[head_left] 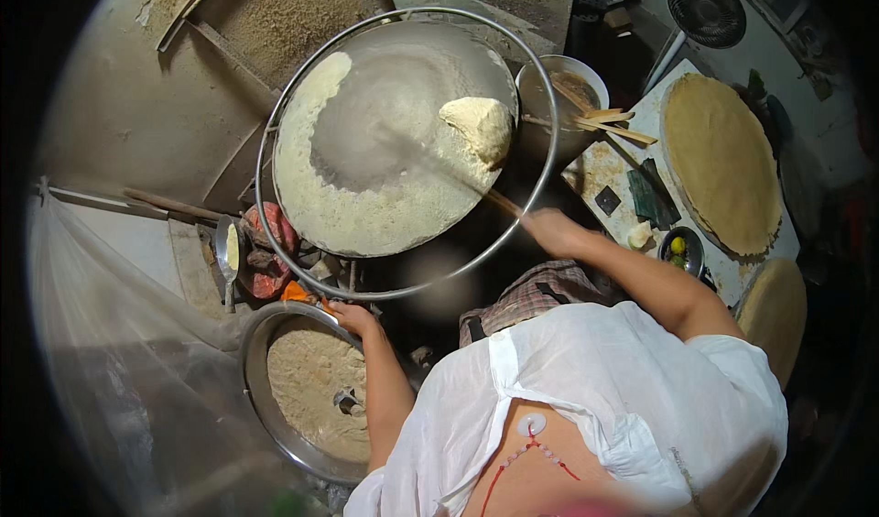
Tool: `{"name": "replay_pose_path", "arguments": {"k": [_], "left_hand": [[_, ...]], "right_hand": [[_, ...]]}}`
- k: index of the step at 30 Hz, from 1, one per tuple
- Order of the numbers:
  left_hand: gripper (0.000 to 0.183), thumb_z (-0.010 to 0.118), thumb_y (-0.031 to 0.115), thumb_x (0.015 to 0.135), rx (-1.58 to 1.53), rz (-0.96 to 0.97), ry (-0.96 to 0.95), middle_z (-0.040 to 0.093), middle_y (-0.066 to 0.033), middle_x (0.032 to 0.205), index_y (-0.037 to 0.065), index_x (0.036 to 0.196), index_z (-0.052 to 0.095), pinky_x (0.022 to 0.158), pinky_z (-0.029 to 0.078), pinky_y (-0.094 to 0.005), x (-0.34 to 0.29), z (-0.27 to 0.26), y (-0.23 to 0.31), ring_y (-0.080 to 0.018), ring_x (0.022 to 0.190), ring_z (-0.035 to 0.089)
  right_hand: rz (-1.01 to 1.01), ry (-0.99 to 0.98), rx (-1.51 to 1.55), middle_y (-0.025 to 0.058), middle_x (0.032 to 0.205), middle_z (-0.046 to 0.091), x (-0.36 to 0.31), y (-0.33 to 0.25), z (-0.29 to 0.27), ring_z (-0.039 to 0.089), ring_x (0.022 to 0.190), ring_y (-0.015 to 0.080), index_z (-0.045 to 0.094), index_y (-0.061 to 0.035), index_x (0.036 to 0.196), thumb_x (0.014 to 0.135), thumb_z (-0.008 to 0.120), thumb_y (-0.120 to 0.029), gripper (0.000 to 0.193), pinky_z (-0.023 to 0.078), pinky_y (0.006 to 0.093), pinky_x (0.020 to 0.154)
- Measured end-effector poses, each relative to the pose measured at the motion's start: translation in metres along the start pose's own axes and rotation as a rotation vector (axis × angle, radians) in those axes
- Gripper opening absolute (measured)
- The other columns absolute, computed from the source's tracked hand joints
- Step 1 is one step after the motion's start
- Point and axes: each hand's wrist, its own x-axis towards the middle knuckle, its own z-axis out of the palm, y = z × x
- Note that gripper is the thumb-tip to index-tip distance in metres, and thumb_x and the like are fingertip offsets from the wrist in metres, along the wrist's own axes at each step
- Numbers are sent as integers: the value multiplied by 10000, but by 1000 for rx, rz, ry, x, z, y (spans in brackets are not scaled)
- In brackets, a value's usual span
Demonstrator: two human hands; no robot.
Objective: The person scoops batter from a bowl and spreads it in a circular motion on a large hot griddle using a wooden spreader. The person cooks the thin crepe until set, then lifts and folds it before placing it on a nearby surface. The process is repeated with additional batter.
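Observation:
My right hand (557,233) is closed around the handle of a wooden stick (502,203), whose far part is blurred over the round griddle (394,77). Pale batter (366,215) covers the griddle's left and near side in a wide curved band, leaving bare grey metal in the middle. On the right side of the griddle sits a thick lump of pale dough (478,125). My left hand (352,317) is at the rim of a metal basin (255,370), its fingers closed on an orange cloth (298,293). Thick beige batter (316,384) fills the basin, with a small metal utensil (346,400) in it.
A metal ring (430,288) surrounds the griddle. Large round flatbreads (719,164) lie stacked on the right table, near a bowl of limes (682,250). Wooden sticks (618,128) rest across a pot (595,77). A ladle (229,247) and plastic sheeting (119,334) are at left, a fan (705,9) far right.

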Motion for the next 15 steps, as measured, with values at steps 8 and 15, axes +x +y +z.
{"name": "replay_pose_path", "arguments": {"k": [8, 15], "left_hand": [[603, 412, 448, 973, -375, -758, -324, 600, -191, 712, -130, 1146, 439, 534, 499, -377, -79, 10, 108, -269, 566, 579], [390, 444, 284, 978, -176, -584, -326, 537, -147, 568, -105, 981, 417, 444, 496, -359, -55, 25, 90, -241, 454, 538]], "right_hand": [[460, 73, 307, 321, 859, 586, 41, 0, -37, 560, 845, 489, 590, 71, 867, 974, 286, -490, 647, 431, 495, 737], [79, 131, -50, 299, 728, 581, 11, 74, -13, 610, 794, 435, 608, 82, 920, 978, 358, -348, 501, 469, 491, 682]]}}
